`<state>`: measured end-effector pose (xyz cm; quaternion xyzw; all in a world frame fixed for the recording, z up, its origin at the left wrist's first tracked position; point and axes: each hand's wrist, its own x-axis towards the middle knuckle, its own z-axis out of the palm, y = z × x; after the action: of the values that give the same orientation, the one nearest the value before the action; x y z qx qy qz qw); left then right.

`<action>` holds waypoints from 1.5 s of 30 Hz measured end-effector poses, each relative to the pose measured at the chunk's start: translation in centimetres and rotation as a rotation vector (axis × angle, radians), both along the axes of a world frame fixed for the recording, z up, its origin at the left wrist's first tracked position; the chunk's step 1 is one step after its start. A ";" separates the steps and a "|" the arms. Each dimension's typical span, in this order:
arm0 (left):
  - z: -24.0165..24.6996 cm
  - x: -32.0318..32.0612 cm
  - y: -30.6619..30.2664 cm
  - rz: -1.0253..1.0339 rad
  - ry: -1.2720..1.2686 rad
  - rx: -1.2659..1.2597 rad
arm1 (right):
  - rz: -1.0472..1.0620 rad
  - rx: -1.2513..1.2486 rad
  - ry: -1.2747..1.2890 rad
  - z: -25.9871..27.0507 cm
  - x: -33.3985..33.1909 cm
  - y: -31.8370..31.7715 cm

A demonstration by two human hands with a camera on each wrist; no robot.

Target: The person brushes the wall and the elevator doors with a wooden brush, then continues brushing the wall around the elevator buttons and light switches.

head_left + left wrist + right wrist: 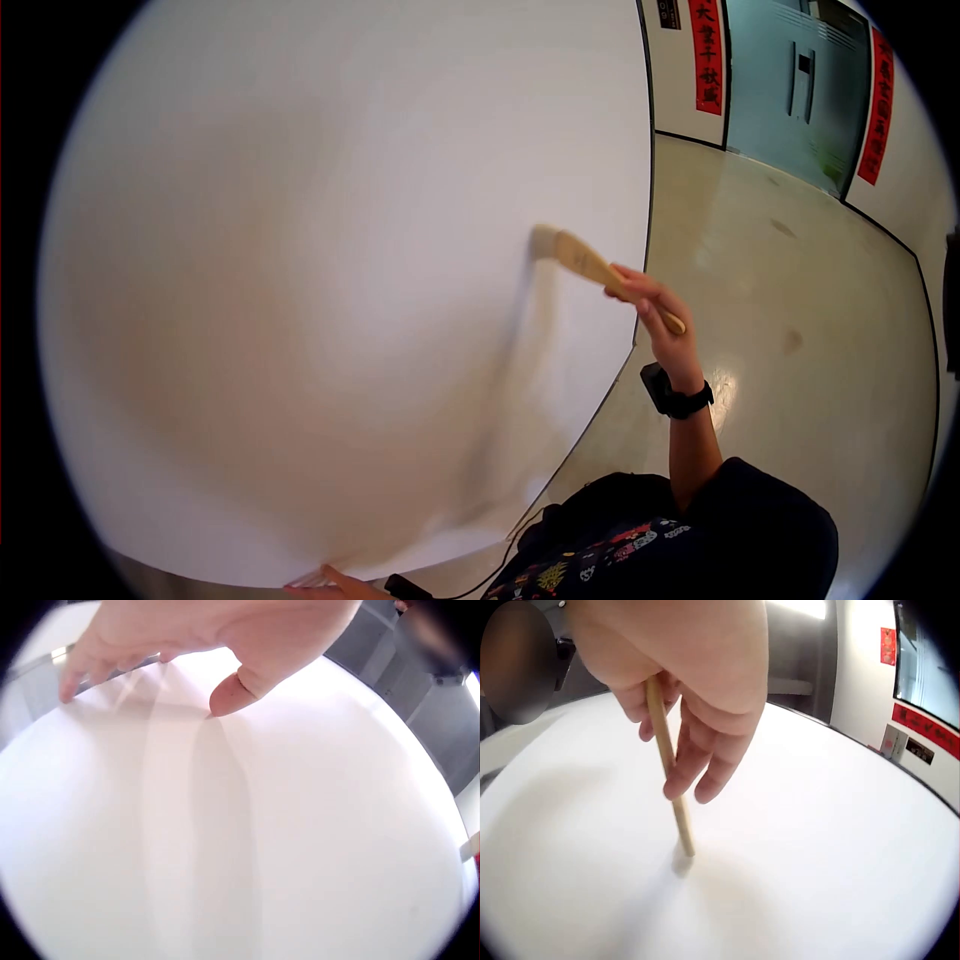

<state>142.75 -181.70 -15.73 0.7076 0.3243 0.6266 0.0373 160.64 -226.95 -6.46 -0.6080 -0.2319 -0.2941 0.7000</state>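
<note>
A large white sheet [330, 280] fills most of the head view. My right hand [655, 305] grips the wooden handle of a flat brush [590, 265], and its pale bristles [542, 241] touch the sheet near the right edge. In the right wrist view the handle [671, 795] runs down from my curled fingers [705, 761] to the sheet [795, 847]. My left hand [335, 582] lies with straight fingers on the sheet's bottom edge. In the left wrist view its fingers [75, 679] and thumb [234, 694] press flat on the sheet [247, 840].
A glossy pale floor [800, 300] stretches to the right of the sheet. At the back stand a teal glass door [795, 80] and red banners [707, 55] on the wall. A black watch [675, 395] sits on my right wrist.
</note>
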 end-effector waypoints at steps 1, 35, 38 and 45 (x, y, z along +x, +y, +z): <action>-0.4 0.3 -0.9 0.004 0.001 -0.022 | -0.118 -0.034 0.005 -0.4 0.9 -1.0; -2.0 2.8 -15.2 -0.497 0.487 -0.506 | -0.163 0.186 0.148 -8.6 5.0 -3.1; -1.4 2.0 -15.5 -0.474 0.567 -0.553 | -0.021 0.162 0.144 -7.4 2.9 -0.2; 0.2 -3.1 -14.6 -0.495 0.656 -0.565 | 0.424 -0.031 0.022 -5.5 -2.2 6.0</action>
<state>139.68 -196.33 -15.56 0.8854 0.2985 0.2311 0.2712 158.48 -221.00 -11.98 -0.5593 -0.3514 -0.1299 0.7394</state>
